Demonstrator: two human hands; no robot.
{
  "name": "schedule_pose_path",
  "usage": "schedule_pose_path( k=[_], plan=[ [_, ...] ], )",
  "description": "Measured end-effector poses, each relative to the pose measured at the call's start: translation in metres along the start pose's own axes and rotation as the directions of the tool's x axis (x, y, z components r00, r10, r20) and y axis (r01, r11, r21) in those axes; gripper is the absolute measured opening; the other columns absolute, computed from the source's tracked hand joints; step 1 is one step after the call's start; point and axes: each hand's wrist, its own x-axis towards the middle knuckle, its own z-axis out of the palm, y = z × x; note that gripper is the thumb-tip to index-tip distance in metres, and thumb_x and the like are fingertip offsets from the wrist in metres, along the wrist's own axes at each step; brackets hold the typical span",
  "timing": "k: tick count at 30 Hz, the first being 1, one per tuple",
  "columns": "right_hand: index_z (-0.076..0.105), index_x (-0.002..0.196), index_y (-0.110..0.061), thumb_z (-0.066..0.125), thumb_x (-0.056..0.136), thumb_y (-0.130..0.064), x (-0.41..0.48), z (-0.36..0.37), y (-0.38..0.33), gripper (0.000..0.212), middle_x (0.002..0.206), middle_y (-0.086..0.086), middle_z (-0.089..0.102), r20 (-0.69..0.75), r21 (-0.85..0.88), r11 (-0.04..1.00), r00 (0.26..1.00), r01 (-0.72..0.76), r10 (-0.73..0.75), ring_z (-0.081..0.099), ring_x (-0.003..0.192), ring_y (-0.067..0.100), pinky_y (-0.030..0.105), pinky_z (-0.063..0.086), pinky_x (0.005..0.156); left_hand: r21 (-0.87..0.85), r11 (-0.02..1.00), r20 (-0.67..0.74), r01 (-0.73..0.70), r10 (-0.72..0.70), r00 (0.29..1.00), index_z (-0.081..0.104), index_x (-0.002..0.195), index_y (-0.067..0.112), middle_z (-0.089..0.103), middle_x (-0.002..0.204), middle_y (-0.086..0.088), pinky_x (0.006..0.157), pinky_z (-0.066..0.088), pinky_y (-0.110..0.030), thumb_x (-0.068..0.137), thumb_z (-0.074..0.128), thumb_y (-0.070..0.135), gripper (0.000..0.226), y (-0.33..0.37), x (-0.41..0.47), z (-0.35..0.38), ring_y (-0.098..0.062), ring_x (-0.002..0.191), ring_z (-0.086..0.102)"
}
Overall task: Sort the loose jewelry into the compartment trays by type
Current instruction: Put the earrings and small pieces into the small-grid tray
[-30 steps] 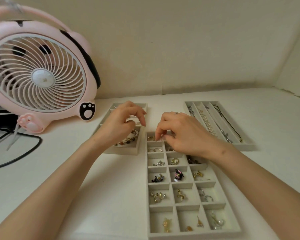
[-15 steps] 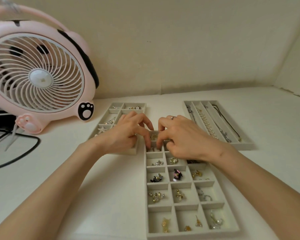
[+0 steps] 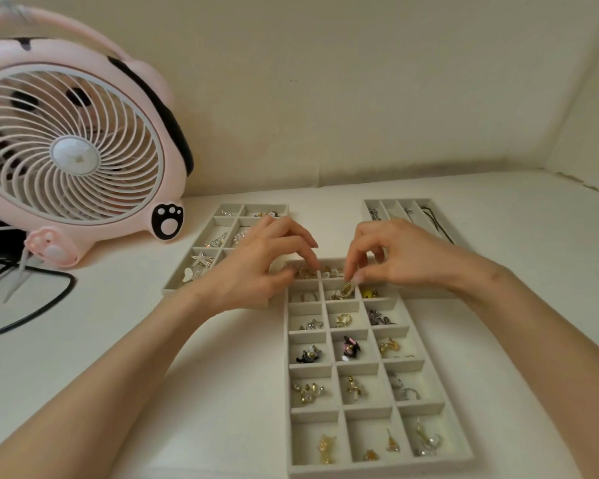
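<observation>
From the head camera, a long grey tray [image 3: 286,375] of small square compartments is lying on the white surface [image 3: 519,236] straight ahead of the person. Most of its compartments are holding small pieces: earrings, silver rings and two black cat-shaped charms [image 3: 308,354].

Both hands are working at the far end of this tray. The right hand [image 3: 405,257] is arching over the far right corner with its fingers curled, and its thumb and forefinger are pinching a gold hoop [image 3: 346,289] that is sitting in the middle compartment of the second row from the far end. A yellow piece [image 3: 370,292] is lying in the compartment just to the right of it.

The left hand [image 3: 256,267] is reaching in from the left with its fingers bent. Its forefinger is pointing down into the far row, among some small gold bits [image 3: 305,273], but whether it is gripping any of them cannot be told.

Behind the left hand, a second tray [image 3: 173,288] is holding brooches, among them a sparkly star [image 3: 202,259]. Behind the right hand, a third tray [image 3: 395,201] with long slots is holding chains and a black cord [image 3: 436,223].

A pink fan [image 3: 73,153] is standing at the far left against the wall, with a black cable [image 3: 49,305] looping on the surface near it.
</observation>
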Motion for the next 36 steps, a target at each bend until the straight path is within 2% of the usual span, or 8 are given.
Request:
schedule_pose_path(
  k=[6,11,17,21,26,32,34,36],
  plan=[
    [0.071,0.079,-0.035,0.075,0.077,-0.032,0.010,0.019,0.001,0.006,0.078,-0.011,0.050,-0.011,-0.113,0.992,0.998,0.052,-0.054,0.048,0.072,0.002,0.025,0.039,0.068,-0.090,0.995,-0.085,0.033,-0.041,0.996,0.062,0.094,0.026,0.059,0.105,0.007,0.091,0.036,-0.022,0.079,0.052,0.041,0.023,0.004,0.003,0.013,-0.014,0.102,0.048],
    [0.067,0.079,-0.030,0.072,0.081,-0.028,0.015,0.025,0.005,0.005,0.077,-0.014,0.050,0.015,-0.121,0.991,0.998,0.065,-0.063,0.047,0.070,0.000,0.024,0.037,0.067,-0.219,0.968,-0.140,0.126,-0.159,0.977,0.061,0.095,0.020,0.060,0.094,0.015,0.082,0.041,-0.020,0.080,0.061,0.028,0.017,0.010,0.003,0.012,-0.004,0.090,0.053],
    [0.066,0.077,-0.029,0.070,0.082,-0.022,0.011,0.017,0.006,0.010,0.082,-0.011,0.061,-0.137,0.183,0.982,0.990,0.055,-0.030,0.047,0.065,-0.002,0.012,0.035,0.062,-0.473,0.857,-0.008,0.206,-0.238,0.971,0.056,0.102,0.015,0.066,0.092,0.010,0.075,0.044,-0.021,0.083,0.068,0.006,0.025,0.018,0.005,0.013,-0.002,0.080,0.057],
    [0.062,0.077,-0.031,0.068,0.084,-0.022,0.014,0.021,0.004,0.013,0.086,-0.007,0.064,-0.176,0.250,0.967,0.984,0.050,-0.006,0.051,0.072,0.005,0.012,0.037,0.063,-0.610,0.756,0.008,0.237,-0.292,0.956,0.055,0.106,0.011,0.067,0.093,0.001,0.072,0.048,-0.021,0.079,0.070,0.010,0.031,0.021,0.007,0.017,-0.009,0.079,0.059],
    [0.065,0.080,-0.027,0.068,0.084,-0.024,0.014,0.023,0.001,0.006,0.081,-0.008,0.064,-0.187,0.311,0.950,0.982,0.040,0.020,0.053,0.070,0.006,0.014,0.041,0.064,-0.618,0.759,-0.040,0.208,-0.295,0.955,0.056,0.100,0.008,0.064,0.086,0.001,0.068,0.048,-0.018,0.076,0.071,0.010,0.028,0.021,0.007,0.018,-0.008,0.075,0.058],
    [0.064,0.090,-0.024,0.074,0.079,-0.018,0.014,0.022,0.002,0.016,0.075,-0.009,0.060,-0.238,0.362,0.931,0.970,0.051,0.040,0.048,0.064,0.005,0.018,0.041,0.062,-0.593,0.790,-0.111,0.159,-0.276,0.955,0.058,0.088,0.010,0.061,0.080,-0.001,0.069,0.047,-0.024,0.076,0.071,0.015,0.018,0.018,0.007,0.016,-0.013,0.075,0.057],
    [0.067,0.086,-0.026,0.076,0.076,-0.017,0.011,0.018,0.003,0.016,0.076,-0.008,0.062,-0.196,0.284,0.958,0.981,0.050,0.007,0.049,0.063,0.003,0.020,0.041,0.063,-0.586,0.793,-0.125,0.166,-0.292,0.948,0.061,0.083,0.014,0.062,0.077,0.002,0.070,0.046,-0.027,0.073,0.070,0.023,0.017,0.016,0.007,0.014,-0.016,0.075,0.058],
    [0.071,0.078,-0.030,0.077,0.074,-0.022,0.008,0.015,0.001,0.011,0.075,-0.013,0.061,-0.096,0.108,0.993,0.995,0.045,-0.034,0.050,0.066,0.000,0.023,0.042,0.066,-0.580,0.796,-0.143,0.176,-0.311,0.939,0.064,0.082,0.016,0.064,0.077,0.000,0.072,0.046,-0.030,0.074,0.070,0.023,0.013,0.014,0.008,0.013,-0.018,0.077,0.059]
  ],
)
